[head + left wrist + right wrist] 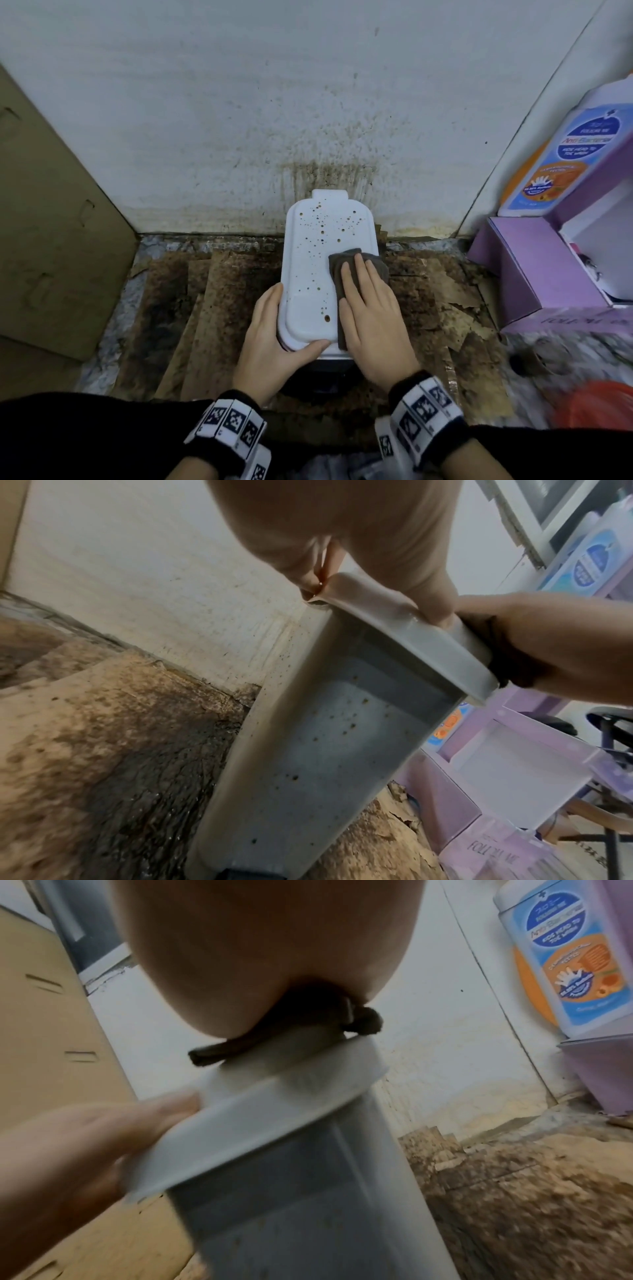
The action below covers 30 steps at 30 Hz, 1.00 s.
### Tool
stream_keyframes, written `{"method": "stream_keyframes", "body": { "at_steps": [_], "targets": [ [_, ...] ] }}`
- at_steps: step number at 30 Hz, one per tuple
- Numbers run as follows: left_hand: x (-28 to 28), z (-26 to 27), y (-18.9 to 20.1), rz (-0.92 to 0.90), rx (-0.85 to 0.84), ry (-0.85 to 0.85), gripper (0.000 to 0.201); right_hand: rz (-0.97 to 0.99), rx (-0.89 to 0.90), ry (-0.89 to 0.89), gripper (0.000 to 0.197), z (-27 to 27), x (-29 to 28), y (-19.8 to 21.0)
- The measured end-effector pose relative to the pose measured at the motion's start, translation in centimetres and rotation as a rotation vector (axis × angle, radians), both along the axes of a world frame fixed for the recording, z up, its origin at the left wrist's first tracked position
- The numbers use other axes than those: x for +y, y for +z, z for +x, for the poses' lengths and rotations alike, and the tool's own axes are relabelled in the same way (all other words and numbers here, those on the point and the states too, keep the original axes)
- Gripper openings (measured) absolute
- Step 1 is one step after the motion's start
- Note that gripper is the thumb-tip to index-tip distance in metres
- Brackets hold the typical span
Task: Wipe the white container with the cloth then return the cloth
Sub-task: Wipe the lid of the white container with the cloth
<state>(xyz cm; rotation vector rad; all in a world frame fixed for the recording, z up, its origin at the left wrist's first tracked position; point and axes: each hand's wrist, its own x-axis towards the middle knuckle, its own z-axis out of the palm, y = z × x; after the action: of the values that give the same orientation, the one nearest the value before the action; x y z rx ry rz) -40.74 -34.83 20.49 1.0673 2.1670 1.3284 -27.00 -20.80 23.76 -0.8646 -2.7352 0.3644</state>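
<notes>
A tall white container (317, 260) stands against the wall, its lid dotted with brown spots. My right hand (366, 301) lies flat, fingers straight, pressing a dark brown cloth (342, 267) onto the right half of the lid. My left hand (274, 325) grips the lid's near left corner, thumb over the near edge and fingers along the left side. In the left wrist view the container's grey speckled side (308, 737) shows below the lid rim (411, 631). The right wrist view has the cloth (240, 1045) squeezed between my palm and the lid.
A brown cardboard box (51, 222) leans at the left. Purple boxes (534, 274) and a blue-labelled bottle (561, 154) stand at the right. The container stands on stained cardboard sheets (205, 308), below the splattered wall (308, 120). An orange object (596, 401) lies near right.
</notes>
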Motion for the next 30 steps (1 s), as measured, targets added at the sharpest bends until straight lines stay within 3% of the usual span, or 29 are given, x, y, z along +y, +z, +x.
{"method": "stream_keyframes", "body": {
  "at_steps": [8, 17, 21, 30],
  "targets": [
    [0.1, -0.6, 0.3, -0.004, 0.017, -0.003, 0.11, -0.059, -0.12, 0.09, 0.058, -4.4, 6.8, 1.2],
    [0.0, -0.3, 0.2, -0.003, 0.032, 0.012, 0.114, -0.036, 0.023, -0.007, 0.057, -0.2, 0.5, -0.1],
    [0.0, 0.3, 0.1, 0.014, 0.011, 0.001, 0.113, 0.014, -0.001, -0.013, 0.056, 1.8, -2.0, -0.2],
    [0.0, 0.1, -0.1, 0.013, -0.002, -0.017, 0.114, -0.012, -0.137, 0.086, 0.061, -1.5, 3.6, 1.0]
  ]
}}
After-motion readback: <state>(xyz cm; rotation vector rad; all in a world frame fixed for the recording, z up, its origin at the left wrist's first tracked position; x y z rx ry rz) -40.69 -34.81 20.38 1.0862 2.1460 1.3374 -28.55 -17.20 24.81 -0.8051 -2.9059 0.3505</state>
